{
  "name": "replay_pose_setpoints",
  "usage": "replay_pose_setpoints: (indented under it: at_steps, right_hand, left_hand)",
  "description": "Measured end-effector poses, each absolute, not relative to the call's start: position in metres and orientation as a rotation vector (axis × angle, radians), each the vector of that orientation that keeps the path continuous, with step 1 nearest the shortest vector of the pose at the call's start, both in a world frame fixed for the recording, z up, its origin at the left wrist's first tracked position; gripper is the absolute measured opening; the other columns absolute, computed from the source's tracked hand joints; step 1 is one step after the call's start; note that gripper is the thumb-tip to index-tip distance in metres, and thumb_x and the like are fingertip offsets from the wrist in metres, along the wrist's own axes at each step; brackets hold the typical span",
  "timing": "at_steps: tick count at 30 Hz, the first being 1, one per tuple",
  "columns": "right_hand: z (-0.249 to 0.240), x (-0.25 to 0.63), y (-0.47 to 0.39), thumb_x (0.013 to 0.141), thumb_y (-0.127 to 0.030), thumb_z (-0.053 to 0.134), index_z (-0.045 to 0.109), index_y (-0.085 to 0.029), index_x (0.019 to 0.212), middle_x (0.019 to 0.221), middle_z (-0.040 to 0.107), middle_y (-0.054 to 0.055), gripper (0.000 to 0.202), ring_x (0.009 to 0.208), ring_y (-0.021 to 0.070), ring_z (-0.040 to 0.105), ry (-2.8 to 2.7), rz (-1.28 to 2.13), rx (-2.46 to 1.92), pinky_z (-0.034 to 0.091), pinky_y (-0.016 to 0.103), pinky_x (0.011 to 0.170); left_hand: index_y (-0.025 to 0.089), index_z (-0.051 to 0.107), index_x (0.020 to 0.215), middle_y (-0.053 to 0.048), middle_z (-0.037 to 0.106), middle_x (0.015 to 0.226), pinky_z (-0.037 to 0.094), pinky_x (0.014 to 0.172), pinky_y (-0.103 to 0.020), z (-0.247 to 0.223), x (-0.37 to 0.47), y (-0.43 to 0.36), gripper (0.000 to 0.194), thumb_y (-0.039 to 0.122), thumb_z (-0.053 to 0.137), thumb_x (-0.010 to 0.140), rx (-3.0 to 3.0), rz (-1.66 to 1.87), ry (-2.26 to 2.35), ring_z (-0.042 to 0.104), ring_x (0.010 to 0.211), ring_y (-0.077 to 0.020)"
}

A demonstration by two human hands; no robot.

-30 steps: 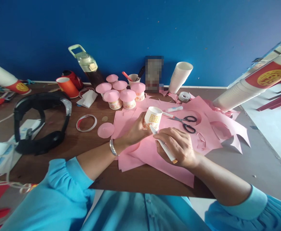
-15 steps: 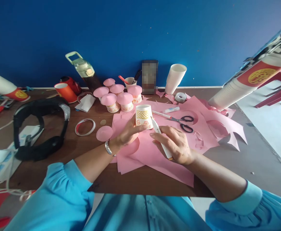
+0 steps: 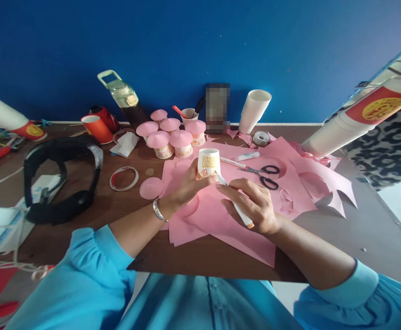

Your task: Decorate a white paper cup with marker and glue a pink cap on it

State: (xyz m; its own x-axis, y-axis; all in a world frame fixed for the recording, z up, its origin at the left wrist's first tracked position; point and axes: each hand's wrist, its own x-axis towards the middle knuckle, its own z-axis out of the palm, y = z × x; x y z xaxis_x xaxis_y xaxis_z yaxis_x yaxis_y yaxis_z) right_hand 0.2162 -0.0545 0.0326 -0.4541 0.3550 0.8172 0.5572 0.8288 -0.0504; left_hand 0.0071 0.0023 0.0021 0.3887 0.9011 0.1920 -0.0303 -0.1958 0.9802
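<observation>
My left hand (image 3: 189,187) is closed around a white paper cup (image 3: 210,161), which is upside down and carries a yellow lattice and orange flower shapes. A white marker (image 3: 243,214) with an orange end is gripped in my right hand (image 3: 255,204), its tip at the lower right of the cup. Pink paper sheets (image 3: 221,220) lie under both hands. Black-handled scissors (image 3: 262,175) rest on the paper to the right, beside another white marker (image 3: 233,162). Behind my left hand stand several decorated cups with pink cone tops (image 3: 181,138).
A stack of white cups (image 3: 255,110) and a tape roll (image 3: 261,137) stand at the back. To the left are a bottle (image 3: 124,98), an orange cup (image 3: 96,129), a tape ring (image 3: 123,178) and a black headset strap (image 3: 61,213). Another cup stack (image 3: 341,130) leans at right.
The marker tip has moved down along the cup's lower right edge, and the cup has turned slightly in my left hand. The whole view has shifted a little.
</observation>
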Motion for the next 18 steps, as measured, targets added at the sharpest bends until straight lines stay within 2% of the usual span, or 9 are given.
replay_pose_setpoints:
  at_steps: [4, 7, 13, 18]
  right_hand:
    - [0.0318, 0.2120, -0.0546, 0.098, -0.010, 0.064, 0.058, -0.014, 0.145, 0.099, 0.070, 0.009, 0.048, 0.083, 0.0199, 0.070, -2.078, -0.252, -0.668, 0.063, 0.032, 0.071]
    - [0.0317, 0.2102, -0.0542, 0.098, -0.010, 0.063, 0.057, -0.016, 0.144, 0.096, 0.071, 0.008, 0.046, 0.079, 0.0190, 0.069, -2.075, -0.272, -0.674, 0.062, 0.032, 0.068]
    - [0.0301, 0.2136, -0.0543, 0.099, -0.011, 0.063, 0.057, -0.018, 0.143, 0.097, 0.070, 0.007, 0.045, 0.077, 0.0177, 0.068, -2.105, -0.317, -0.675, 0.061, 0.031, 0.067]
    - [0.0236, 0.2168, -0.0503, 0.103, -0.008, 0.052, 0.050, -0.020, 0.151, 0.095, 0.070, 0.006, 0.050, 0.081, 0.0205, 0.069, -2.092, -0.261, -0.702, 0.060, 0.034, 0.068]
  left_hand:
    - [0.024, 0.060, 0.132, -0.010, 0.068, 0.124, 0.058, 0.100, -0.048, 0.0016, 0.0114, 0.0013, 0.060, 0.055, 0.083, 0.086, 1.451, 1.010, 0.806, 0.066, 0.116, -0.0291]
    - [0.024, 0.057, 0.135, -0.012, 0.067, 0.128, 0.059, 0.097, -0.047, 0.0034, 0.0138, 0.0011, 0.070, 0.057, 0.087, 0.082, 1.465, 1.013, 0.823, 0.065, 0.116, -0.0295]
    - [0.023, 0.057, 0.130, -0.011, 0.065, 0.122, 0.059, 0.090, -0.045, 0.0040, 0.0139, -0.0003, 0.074, 0.058, 0.092, 0.075, 1.405, 1.030, 0.868, 0.064, 0.111, -0.0295]
    - [0.024, 0.056, 0.132, -0.008, 0.066, 0.117, 0.056, 0.094, -0.048, 0.0045, 0.0112, 0.0009, 0.065, 0.056, 0.086, 0.084, 1.386, 1.046, 0.833, 0.064, 0.109, -0.0285]
